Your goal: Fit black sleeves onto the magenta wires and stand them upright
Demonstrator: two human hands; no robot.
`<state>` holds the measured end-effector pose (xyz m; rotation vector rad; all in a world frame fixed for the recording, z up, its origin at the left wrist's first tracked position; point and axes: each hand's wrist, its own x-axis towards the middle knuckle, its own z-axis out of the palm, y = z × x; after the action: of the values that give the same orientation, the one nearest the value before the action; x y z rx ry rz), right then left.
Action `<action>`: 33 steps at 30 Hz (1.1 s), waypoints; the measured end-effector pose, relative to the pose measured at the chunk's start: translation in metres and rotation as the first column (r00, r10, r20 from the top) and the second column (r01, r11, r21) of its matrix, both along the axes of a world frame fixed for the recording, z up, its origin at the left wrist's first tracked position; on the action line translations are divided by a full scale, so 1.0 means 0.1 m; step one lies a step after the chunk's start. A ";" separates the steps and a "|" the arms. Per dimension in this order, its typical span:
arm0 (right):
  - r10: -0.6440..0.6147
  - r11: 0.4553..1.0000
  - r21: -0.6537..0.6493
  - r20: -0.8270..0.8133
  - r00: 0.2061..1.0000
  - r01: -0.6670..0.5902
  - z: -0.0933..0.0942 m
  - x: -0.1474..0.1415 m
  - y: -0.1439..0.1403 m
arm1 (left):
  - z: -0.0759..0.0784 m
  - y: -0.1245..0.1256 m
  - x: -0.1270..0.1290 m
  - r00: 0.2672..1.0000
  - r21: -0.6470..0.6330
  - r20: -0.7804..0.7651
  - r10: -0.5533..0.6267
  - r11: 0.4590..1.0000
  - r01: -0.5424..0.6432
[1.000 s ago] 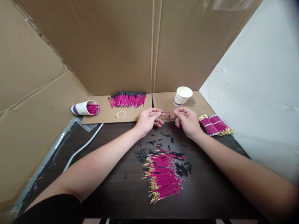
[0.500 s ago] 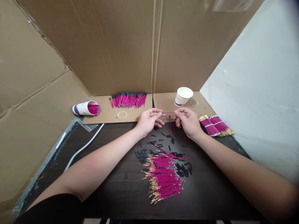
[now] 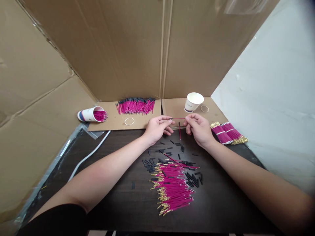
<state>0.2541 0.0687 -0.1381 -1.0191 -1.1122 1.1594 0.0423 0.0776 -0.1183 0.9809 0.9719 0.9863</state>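
Head camera view, looking down at a dark bench walled in by brown cardboard. Two bare forearms reach forward from the near edge. The left hand and the right hand meet at the far side of the bench, each with fingertips pressed together, pinching opposite ends of one thin pink wire stretched level between them. A second pink wire hangs or lies just below that one, between the hands; which, I cannot tell.

Nearer than the hands, at the middle of the bench, lies a loose pile of pink wires with gold tips, and small black sleeves are scattered around the pile's far edge and sides.

Beyond the hands, a flat cardboard sheet rests against the back wall. On it sits a row of pink wires with black ends, a white ring, and an upright paper cup with another ring just beside it. At the sheet's left end a paper cup on its side holds pink wires. Right of the right hand lie two banded bundles of pink wires. A white cable runs along the bench's left side.
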 end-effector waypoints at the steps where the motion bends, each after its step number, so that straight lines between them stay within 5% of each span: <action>1: 0.000 1.000 0.001 -0.002 1.000 0.000 0.00 0.00 0.00 | 0.00 0.00 0.00 1.000 -0.002 0.001 0.002 1.000 -0.002; 33: 0.003 1.000 -0.031 -0.023 1.000 -0.004 -0.01 -0.01 -0.02 | -0.02 -0.04 0.02 1.000 0.016 0.003 0.026 1.000 -0.026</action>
<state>0.2529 0.0670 -0.1390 -1.0254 -1.0814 1.1915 0.0446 0.0739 -0.1203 0.9822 0.9777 1.0185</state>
